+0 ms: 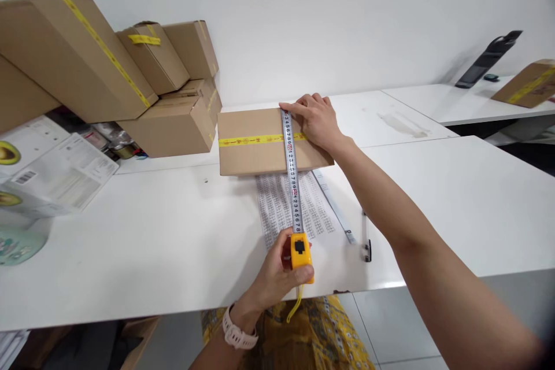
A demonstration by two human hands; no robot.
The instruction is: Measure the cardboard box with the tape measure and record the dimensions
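A sealed cardboard box (251, 156) with yellow printed tape across its top lies on the white table. My left hand (277, 272) grips the yellow case of a tape measure (300, 254) in front of the box, near the table edge. The steel blade (291, 165) runs from the case over the box top to its far edge. There my right hand (318, 121) holds the blade's end down with a fingertip, its other fingers bent over the box's far edge. Beneath the blade and partly under the box lies a printed sheet (277, 208).
Stacked cardboard boxes (173, 121) and a white carton with avocado pictures (56, 167) stand at left. A ruler-like strip (336, 208) and a pen (367, 243) lie right of the sheet. A black bottle (488, 60) and another taped box (526, 84) are far right.
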